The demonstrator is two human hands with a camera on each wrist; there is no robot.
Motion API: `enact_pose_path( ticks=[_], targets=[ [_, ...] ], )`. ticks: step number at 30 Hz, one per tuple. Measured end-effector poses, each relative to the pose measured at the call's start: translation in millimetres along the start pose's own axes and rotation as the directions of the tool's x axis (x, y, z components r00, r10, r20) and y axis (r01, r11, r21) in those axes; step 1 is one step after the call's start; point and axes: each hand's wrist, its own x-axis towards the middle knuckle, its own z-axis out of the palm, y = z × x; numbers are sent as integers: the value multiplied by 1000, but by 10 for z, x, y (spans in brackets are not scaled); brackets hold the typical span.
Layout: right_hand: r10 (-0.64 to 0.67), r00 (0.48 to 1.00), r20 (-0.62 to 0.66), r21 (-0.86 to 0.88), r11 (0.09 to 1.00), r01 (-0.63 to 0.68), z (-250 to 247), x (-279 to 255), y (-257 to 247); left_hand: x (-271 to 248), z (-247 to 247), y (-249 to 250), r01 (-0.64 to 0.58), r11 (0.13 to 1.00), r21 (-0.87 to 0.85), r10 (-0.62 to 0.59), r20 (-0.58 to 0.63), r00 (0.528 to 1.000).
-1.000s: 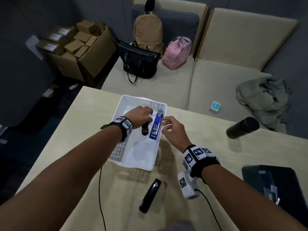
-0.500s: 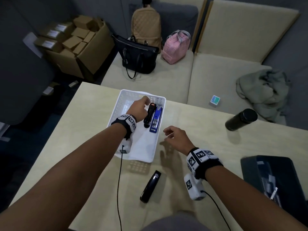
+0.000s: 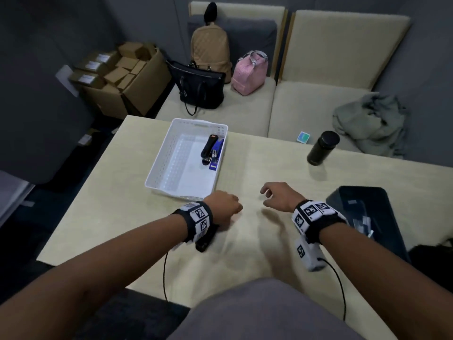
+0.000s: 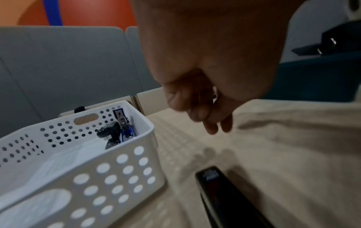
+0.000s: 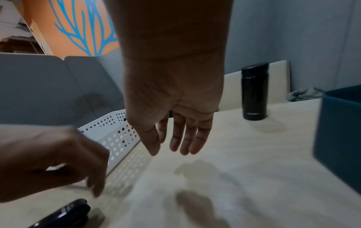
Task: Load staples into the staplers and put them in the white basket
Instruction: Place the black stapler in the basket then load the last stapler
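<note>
The white basket (image 3: 157,177) stands on the table and holds a black stapler (image 3: 208,146) and a blue stapler (image 3: 217,154) side by side along its right wall. They also show in the left wrist view as the black stapler (image 4: 109,131) and the blue stapler (image 4: 126,131). A second black stapler (image 3: 203,244) lies on the table in front of the basket, mostly hidden under my left wrist. My left hand (image 3: 224,206) hovers just above it with loosely curled fingers (image 4: 207,117), holding nothing. My right hand (image 3: 274,195) hangs over bare table, fingers (image 5: 185,138) straight and empty.
A black bottle (image 3: 322,148) stands at the table's far right. A dark blue box (image 3: 355,204) sits at the right edge, close to my right wrist. Beyond the table is a bench with bags (image 3: 198,87) and a crumpled cloth (image 3: 370,121).
My left hand let go of the black stapler in the basket and drew back to the near side, over the stapler on the table. My right hand also pulled back, to the right.
</note>
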Motion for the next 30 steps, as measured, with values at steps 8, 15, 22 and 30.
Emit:
enact_pose_path(
  ticks=[8,15,22,30],
  targets=[
    [64,998,15,14,998,-64,47,-578,637,-302,375,-86,-221,940,261,185,156,970],
    [21,999,49,77,997,-25,161,-861,828,-1,269,619,46,999,-12,-45,43,998],
    [48,992,117,-113,993,-35,332,-1007,886,386,99,1479,-57,996,-73,51,-76,996],
    [67,993,100,-210,977,-45,567,-1058,877,441,41,1547,-122,988,-96,114,-87,990]
  ],
)
